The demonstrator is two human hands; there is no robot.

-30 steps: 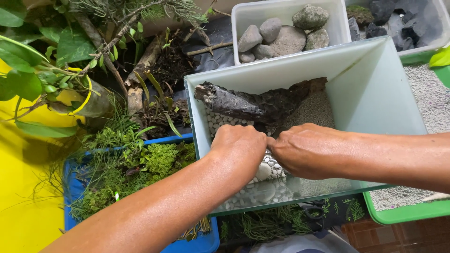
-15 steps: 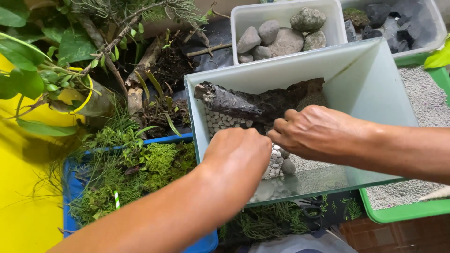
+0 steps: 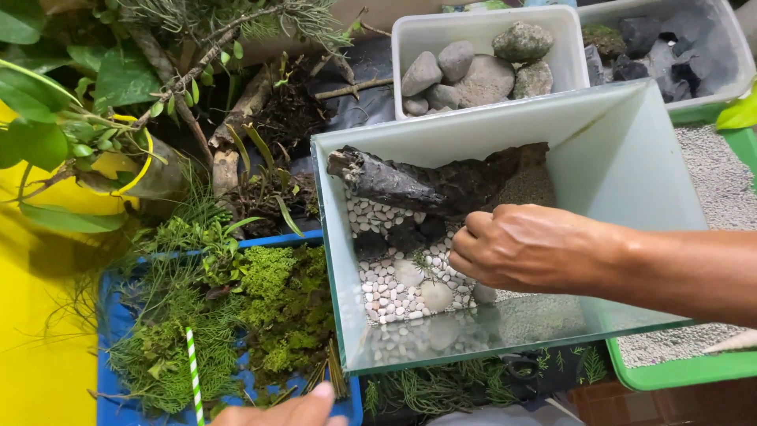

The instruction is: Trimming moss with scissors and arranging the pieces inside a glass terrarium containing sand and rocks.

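A glass tank (image 3: 670, 181) stands in the middle, holding a dark piece of driftwood (image 3: 426, 185), white pebbles (image 3: 386, 288) with a few larger round stones, and grey sand (image 3: 528, 189). My right hand (image 3: 528, 248) reaches into the tank from the right. Its fingers are curled over the edge of the pebbles just below the driftwood, and the fingertips are hidden. Only a sliver of my left hand (image 3: 280, 412) shows at the bottom edge, over the blue tray (image 3: 110, 331) of moss (image 3: 268, 315), next to a green-and-white striped straw (image 3: 193, 371).
Behind the tank are a white tub of grey rocks (image 3: 481, 67) and a tub of dark stones (image 3: 670, 51). A green tray of grey gravel (image 3: 717, 181) lies at the right. Leafy plants (image 3: 95, 87), twigs and soil crowd the back left, on a yellow surface (image 3: 39, 347).
My left hand has come out of the tank and dropped to the bottom edge over the moss tray. My right hand stays inside, shifted slightly over the pebbles.
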